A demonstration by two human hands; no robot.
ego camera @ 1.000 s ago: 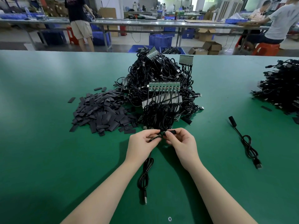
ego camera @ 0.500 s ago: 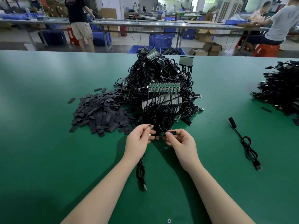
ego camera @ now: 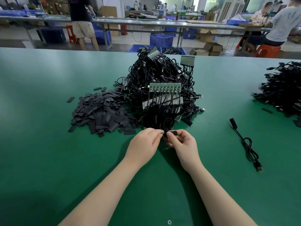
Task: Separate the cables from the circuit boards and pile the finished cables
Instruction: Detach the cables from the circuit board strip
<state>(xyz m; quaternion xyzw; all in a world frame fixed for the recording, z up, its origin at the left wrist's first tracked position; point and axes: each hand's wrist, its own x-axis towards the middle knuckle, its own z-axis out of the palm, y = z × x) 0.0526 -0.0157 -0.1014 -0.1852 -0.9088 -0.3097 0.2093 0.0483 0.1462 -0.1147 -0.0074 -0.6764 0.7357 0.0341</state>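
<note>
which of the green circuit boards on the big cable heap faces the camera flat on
The long green strip board mid-heap, cables hanging from its lower edge. The board at the top is tilted, and the top-right one looks grey.

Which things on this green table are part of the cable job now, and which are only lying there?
In the job:
- left hand and right hand, pinching a black sleeve piece
- tangled cable heap with green circuit board
- finished cable pile, far right

Lying about:
- loose single cable
- heap of flat black strips
- blue crates, behind the table
</note>
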